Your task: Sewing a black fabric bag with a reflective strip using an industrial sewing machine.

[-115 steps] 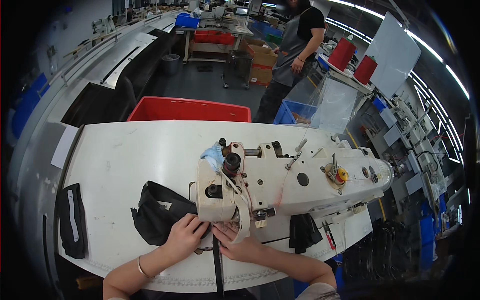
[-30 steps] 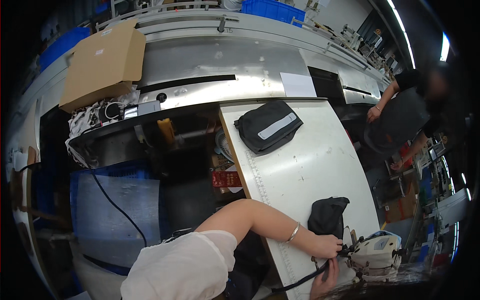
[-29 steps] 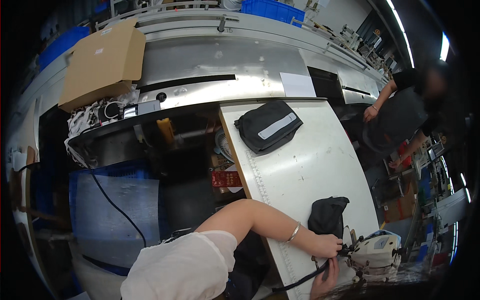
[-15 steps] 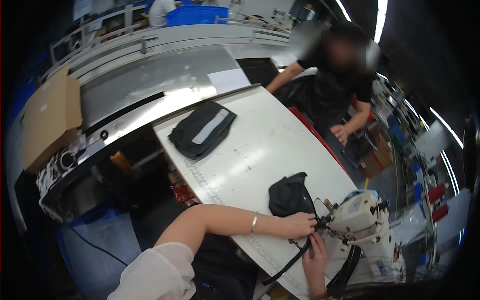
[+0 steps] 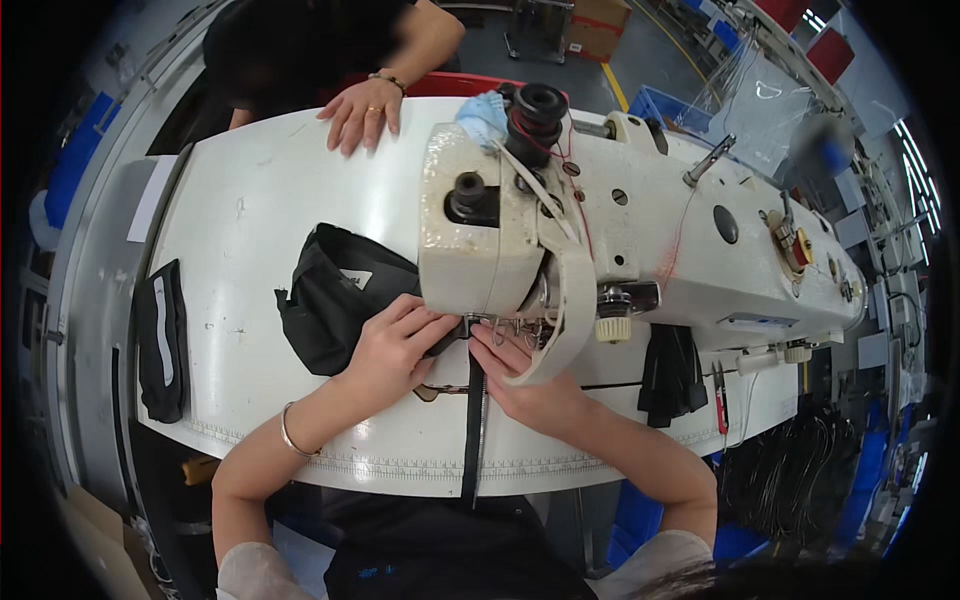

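Note:
At the needle of a white sewing machine (image 5: 470,250), my two hands meet with fingertips nearly touching. My left hand (image 5: 390,350) pinches the edge of a black fabric pouch (image 5: 340,305), which bears a small light label and lies bunched to its left. Fingers pressed together, my right hand (image 5: 525,385) holds the top of a narrow black strip (image 5: 474,430) close to the presser foot. The strip hangs down toward me across the table's front edge. The machine head and its pale curved guard partly hide my right fingers and the stitching spot.
A folded black fabric piece (image 5: 163,340) with a grey band lies at the white table's (image 5: 240,220) left end. Black strips (image 5: 672,375) and red-handled snips (image 5: 720,400) lie right. Across the table, a co-worker's hand (image 5: 365,112) rests on the far edge.
The view has swung right and closer over the sewing machine. The co-worker's hand, off the table before, now lies on it. My hands stay together at the needle.

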`<action>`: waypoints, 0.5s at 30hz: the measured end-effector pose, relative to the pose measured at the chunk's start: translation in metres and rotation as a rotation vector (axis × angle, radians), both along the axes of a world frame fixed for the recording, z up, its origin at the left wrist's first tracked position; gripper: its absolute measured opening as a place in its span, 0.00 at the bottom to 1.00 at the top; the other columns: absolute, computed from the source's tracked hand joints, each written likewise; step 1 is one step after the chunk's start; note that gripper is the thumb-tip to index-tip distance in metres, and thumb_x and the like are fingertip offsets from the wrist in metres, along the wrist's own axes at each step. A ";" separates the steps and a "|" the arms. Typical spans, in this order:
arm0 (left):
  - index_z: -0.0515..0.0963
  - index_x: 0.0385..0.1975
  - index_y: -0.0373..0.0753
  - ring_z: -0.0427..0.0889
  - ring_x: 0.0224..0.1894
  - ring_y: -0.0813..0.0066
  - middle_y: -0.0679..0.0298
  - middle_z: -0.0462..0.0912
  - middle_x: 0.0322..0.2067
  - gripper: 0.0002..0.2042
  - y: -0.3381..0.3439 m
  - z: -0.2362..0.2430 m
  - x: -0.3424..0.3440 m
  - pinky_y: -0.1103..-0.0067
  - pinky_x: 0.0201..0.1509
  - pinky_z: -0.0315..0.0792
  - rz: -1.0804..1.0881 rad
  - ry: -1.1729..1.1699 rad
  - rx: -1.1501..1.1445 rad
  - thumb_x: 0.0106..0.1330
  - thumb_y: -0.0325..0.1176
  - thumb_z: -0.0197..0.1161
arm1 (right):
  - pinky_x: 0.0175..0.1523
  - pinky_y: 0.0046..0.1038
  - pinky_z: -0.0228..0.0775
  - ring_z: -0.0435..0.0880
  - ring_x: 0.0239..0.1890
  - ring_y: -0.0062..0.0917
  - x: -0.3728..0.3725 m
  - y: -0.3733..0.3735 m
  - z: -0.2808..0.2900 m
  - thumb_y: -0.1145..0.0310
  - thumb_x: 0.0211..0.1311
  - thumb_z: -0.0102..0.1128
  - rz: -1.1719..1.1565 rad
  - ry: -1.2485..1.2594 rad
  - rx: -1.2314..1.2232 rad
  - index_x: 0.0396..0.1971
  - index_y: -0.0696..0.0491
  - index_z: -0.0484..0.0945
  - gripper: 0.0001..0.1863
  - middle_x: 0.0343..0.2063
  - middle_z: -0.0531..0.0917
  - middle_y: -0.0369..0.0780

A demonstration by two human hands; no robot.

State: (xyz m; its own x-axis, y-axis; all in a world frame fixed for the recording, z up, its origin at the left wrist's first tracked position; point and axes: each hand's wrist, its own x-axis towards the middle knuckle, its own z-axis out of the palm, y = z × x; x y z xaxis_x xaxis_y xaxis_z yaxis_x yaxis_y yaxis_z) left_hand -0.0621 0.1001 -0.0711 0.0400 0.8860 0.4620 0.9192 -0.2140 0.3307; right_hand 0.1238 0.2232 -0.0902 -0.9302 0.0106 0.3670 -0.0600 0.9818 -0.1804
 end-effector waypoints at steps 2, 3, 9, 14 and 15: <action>0.78 0.38 0.34 0.77 0.42 0.56 0.57 0.79 0.37 0.22 0.000 0.002 -0.004 0.70 0.43 0.75 0.034 -0.275 -0.021 0.36 0.19 0.64 | 0.54 0.34 0.69 0.77 0.48 0.34 -0.001 0.001 -0.004 0.74 0.46 0.61 0.001 0.072 0.082 0.42 0.61 0.77 0.19 0.49 0.75 0.47; 0.78 0.37 0.34 0.77 0.42 0.55 0.56 0.80 0.36 0.20 -0.001 0.002 -0.005 0.69 0.43 0.74 0.065 -0.292 -0.077 0.38 0.18 0.64 | 0.50 0.34 0.70 0.78 0.45 0.32 -0.002 0.000 -0.005 0.74 0.44 0.61 -0.001 0.077 0.044 0.39 0.60 0.78 0.18 0.44 0.77 0.45; 0.81 0.34 0.37 0.78 0.40 0.55 0.58 0.80 0.35 0.21 -0.010 -0.008 -0.002 0.68 0.42 0.73 0.049 -0.251 -0.156 0.33 0.20 0.66 | 0.47 0.35 0.72 0.80 0.41 0.32 0.001 -0.005 0.011 0.75 0.45 0.58 -0.056 0.088 -0.424 0.40 0.57 0.79 0.17 0.37 0.81 0.42; 0.81 0.33 0.37 0.79 0.40 0.56 0.57 0.80 0.37 0.23 -0.016 -0.008 0.004 0.65 0.45 0.73 0.034 -0.039 -0.186 0.27 0.22 0.67 | 0.50 0.35 0.70 0.80 0.42 0.37 0.005 0.001 0.026 0.73 0.48 0.57 -0.162 -0.407 -0.889 0.41 0.54 0.78 0.16 0.35 0.82 0.43; 0.81 0.32 0.36 0.79 0.40 0.56 0.57 0.80 0.36 0.22 -0.017 -0.006 0.004 0.65 0.46 0.73 0.023 0.006 -0.184 0.27 0.23 0.67 | 0.50 0.35 0.70 0.80 0.43 0.38 0.004 0.002 0.027 0.72 0.48 0.58 -0.132 -0.391 -0.866 0.41 0.54 0.78 0.16 0.37 0.82 0.44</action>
State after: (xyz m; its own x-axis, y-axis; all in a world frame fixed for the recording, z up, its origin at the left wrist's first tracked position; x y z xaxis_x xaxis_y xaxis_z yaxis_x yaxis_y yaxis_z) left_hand -0.0583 0.0830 -0.0770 0.0207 0.9563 0.2916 0.9252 -0.1288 0.3569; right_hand 0.1281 0.2252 -0.0630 -0.9572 0.2457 -0.1532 0.2594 0.4930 -0.8305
